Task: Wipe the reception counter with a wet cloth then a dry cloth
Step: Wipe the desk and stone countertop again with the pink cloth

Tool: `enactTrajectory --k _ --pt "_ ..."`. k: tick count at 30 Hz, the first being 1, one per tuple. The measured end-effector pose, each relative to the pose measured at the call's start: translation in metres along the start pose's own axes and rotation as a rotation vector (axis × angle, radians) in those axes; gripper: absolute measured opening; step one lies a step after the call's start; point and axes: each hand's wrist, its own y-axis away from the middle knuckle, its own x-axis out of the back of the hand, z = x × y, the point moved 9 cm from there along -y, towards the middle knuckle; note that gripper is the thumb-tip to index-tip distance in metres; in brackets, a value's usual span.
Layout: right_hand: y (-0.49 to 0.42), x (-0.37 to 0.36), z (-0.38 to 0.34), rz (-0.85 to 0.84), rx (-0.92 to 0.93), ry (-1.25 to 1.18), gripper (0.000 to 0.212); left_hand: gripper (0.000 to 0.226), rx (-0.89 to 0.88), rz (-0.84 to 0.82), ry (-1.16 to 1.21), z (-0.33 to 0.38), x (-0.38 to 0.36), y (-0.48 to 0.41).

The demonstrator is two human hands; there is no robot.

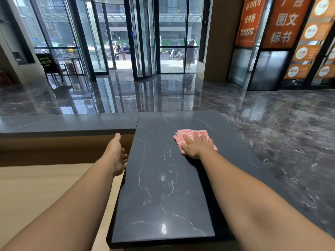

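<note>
Right hand (196, 145) presses cloth (188, 133) flat on marble lobby counter (163, 187); left hand (117, 153) hovers relaxed.

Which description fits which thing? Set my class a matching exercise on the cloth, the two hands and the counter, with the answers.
Things
1. cloth
2. left hand
3. right hand
4. counter

Descriptions
A. dark with thin white veins
B. pressed flat on the cloth
C. pink and white wavy stripes
D. open, holding nothing, beside the counter's left edge

Pairs: 1-C, 2-D, 3-B, 4-A
</note>
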Motion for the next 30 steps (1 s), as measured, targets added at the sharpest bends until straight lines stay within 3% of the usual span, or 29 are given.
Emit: enactTrajectory --k 9,22,30 --pt "0.007 -0.008 -0.028 0.026 -0.036 -0.060 0.062 0.082 0.014 -0.082 0.134 -0.017 0.011 0.005" --pt "0.055 -0.038 -0.197 0.032 0.263 0.003 0.058 0.082 0.060 -0.172 0.139 -0.019 0.012 0.018" --pt "0.059 -0.037 -0.184 0.024 0.300 -0.012 0.056 0.082 0.086 -0.188 0.093 -0.027 0.018 0.025"
